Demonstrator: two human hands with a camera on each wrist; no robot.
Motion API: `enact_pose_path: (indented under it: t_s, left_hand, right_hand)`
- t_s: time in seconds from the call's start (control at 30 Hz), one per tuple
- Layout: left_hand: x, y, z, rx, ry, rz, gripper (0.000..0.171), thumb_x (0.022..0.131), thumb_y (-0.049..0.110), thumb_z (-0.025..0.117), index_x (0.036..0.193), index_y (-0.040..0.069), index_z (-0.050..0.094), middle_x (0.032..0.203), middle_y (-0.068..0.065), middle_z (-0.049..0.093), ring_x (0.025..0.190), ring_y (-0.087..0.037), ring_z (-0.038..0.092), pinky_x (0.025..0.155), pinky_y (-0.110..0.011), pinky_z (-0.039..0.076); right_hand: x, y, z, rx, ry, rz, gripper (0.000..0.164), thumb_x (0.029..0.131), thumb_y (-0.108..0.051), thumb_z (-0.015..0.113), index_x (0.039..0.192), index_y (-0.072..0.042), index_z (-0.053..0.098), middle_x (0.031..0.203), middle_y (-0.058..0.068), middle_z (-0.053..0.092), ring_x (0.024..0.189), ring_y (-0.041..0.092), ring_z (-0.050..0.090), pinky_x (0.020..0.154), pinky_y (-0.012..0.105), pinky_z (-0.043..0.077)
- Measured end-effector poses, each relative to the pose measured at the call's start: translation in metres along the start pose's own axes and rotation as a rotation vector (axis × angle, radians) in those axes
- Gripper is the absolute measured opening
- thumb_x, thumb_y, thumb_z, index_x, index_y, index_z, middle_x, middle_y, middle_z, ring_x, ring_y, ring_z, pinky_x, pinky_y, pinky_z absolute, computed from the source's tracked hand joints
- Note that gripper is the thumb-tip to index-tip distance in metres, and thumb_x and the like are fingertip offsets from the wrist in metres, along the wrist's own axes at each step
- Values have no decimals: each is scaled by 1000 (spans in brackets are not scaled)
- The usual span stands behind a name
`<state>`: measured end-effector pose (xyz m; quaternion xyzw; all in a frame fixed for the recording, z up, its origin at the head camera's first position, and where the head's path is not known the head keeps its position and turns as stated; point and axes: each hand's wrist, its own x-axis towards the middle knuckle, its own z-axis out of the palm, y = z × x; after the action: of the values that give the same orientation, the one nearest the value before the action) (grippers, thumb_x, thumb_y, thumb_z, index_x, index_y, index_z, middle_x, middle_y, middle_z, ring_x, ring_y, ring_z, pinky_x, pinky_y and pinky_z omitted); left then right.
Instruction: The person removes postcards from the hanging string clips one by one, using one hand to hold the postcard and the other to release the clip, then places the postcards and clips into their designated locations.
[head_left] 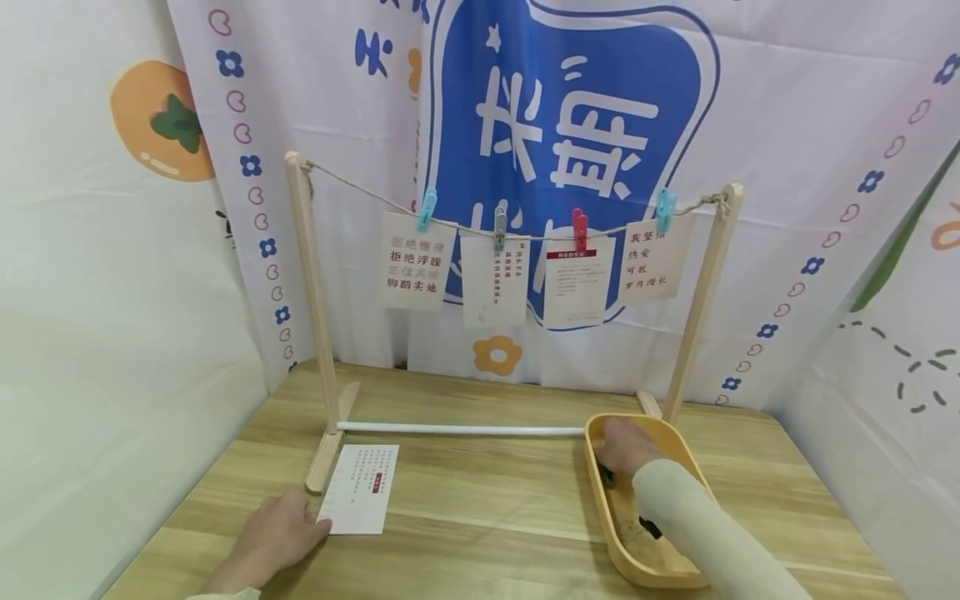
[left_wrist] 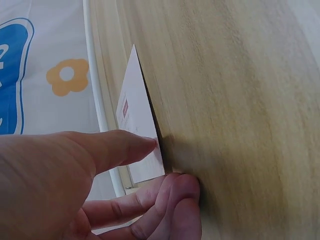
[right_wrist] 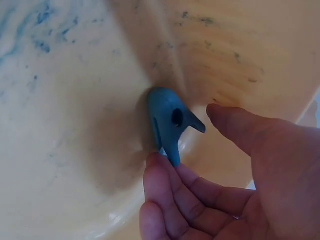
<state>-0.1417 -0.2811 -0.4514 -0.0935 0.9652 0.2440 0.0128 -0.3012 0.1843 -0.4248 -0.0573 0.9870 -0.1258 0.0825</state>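
Note:
A white card with printed characters lies on the table by the rack's left foot. My left hand pinches its near-left corner; in the left wrist view the thumb presses the printed face and the other fingers curl at the corner. Inside the yellow tray, my right hand reaches to the far end. A blue-green plastic clothespin leans in the tray's corner. My right fingertips touch one of its legs, while the thumb stands a little apart from the other leg.
A wooden rack holds a sagging twine line. Several cards hang from it by clothespins, among them a red clothespin and a grey clothespin. A white bar joins the rack's feet. Printed cloth walls surround the table.

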Motion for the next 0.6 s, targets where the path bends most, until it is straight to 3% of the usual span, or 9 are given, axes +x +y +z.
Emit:
enact_pose_path:
  t_s: [0.2, 0.4, 0.6]
  left_hand:
    - [1, -1, 0, -13, -15, -8, 41, 80, 24, 70, 54, 16, 39, 49, 4, 40, 47, -11, 38, 44, -24, 30]
    - [3, 1, -4, -21, -11, -3, 40, 82, 26, 68, 54, 15, 41, 49, 5, 41, 46, -10, 38, 43, -21, 30]
    - [1, 15, -16, -39, -9, 12, 37, 84, 26, 66, 55, 14, 45, 50, 4, 43, 48, -10, 39, 44, -22, 30]
  right_hand:
    - [-2, 2, -7, 32, 5, -27, 33, 87, -26, 67, 63, -12, 50, 59, 0, 42, 51, 15, 38, 47, 26, 32]
    - [-7, 3, -20, 60, -33, -7, 31, 91, -30, 66, 73, -10, 51, 60, -1, 42, 49, 11, 37, 45, 23, 30]
    - [-13, 4, -26, 125, 33, -28, 48, 92, -34, 65, 56, -16, 38, 48, -6, 30, 43, 8, 26, 40, 21, 22]
